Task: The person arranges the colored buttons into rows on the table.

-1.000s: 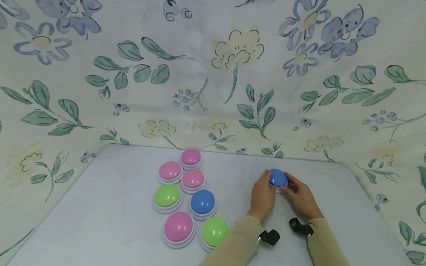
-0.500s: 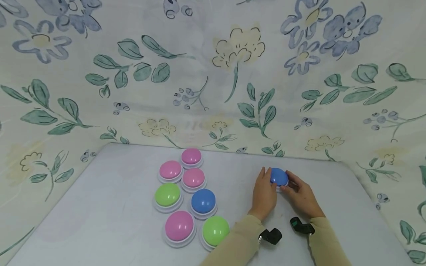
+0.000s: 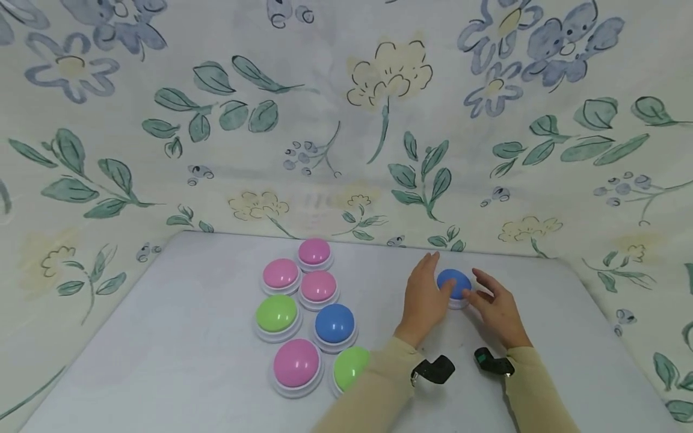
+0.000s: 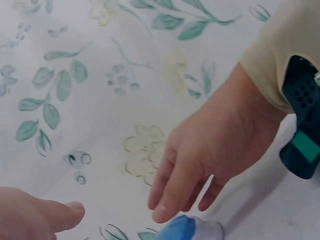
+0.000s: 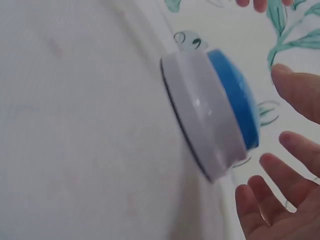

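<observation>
A round button with a blue dome (image 3: 453, 282) on a white base sits on the white table between my two hands. My left hand (image 3: 424, 300) is on its left, fingers extended toward the back and thumb out over the dome's edge. On the other side is my right hand (image 3: 498, 313), its fingers spread and loosely bent, thumb tip at the dome's near right edge. In the left wrist view the right hand (image 4: 215, 145) points down over the blue dome (image 4: 177, 229). The right wrist view shows the button's white base (image 5: 200, 110) flat on the table, with spread fingers beside it.
Left of the hands stand several similar buttons: pink ones (image 3: 295, 363), a green one (image 3: 276, 313), another blue one (image 3: 334, 323), and a green one (image 3: 351, 367) partly behind the left sleeve. A flowered cloth (image 3: 335, 120) rises behind the table (image 3: 178, 337).
Both hands held the blue button's sides earlier; now they have loosened and spread apart from it, the left hand shifting left. The button stays in about the same place.
</observation>
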`<state>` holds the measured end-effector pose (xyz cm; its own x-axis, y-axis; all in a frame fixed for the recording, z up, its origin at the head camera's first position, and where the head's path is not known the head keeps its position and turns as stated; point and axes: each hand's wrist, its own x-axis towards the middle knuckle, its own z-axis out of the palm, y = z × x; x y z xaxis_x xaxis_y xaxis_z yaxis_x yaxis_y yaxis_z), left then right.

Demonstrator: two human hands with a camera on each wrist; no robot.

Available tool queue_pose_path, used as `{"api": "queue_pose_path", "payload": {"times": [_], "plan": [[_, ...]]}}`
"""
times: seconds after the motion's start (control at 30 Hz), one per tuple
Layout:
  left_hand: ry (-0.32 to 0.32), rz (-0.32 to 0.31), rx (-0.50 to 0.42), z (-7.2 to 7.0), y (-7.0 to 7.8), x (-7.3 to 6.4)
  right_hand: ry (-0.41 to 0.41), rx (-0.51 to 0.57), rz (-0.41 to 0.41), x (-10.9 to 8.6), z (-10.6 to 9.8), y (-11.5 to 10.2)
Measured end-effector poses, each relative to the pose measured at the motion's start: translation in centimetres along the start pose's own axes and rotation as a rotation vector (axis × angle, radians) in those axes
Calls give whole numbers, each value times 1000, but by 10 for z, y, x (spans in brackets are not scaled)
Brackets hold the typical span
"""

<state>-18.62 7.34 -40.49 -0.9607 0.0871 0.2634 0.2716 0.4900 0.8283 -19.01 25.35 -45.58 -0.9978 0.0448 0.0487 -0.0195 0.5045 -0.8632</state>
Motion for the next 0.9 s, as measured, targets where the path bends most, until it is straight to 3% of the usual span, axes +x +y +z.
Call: {"api": "queue_pose_path", "payload": {"times": [0.3,0.57,0.9], "plan": [[-41,20,1,-32,4,4,66,19,-67,-2,4,-19],[-38,44,69,-57,-8,12,128,51,-167,-1,19,-44],[-22,18,120,-93,-21,17,50,79,-228,9,41,-71]]}}
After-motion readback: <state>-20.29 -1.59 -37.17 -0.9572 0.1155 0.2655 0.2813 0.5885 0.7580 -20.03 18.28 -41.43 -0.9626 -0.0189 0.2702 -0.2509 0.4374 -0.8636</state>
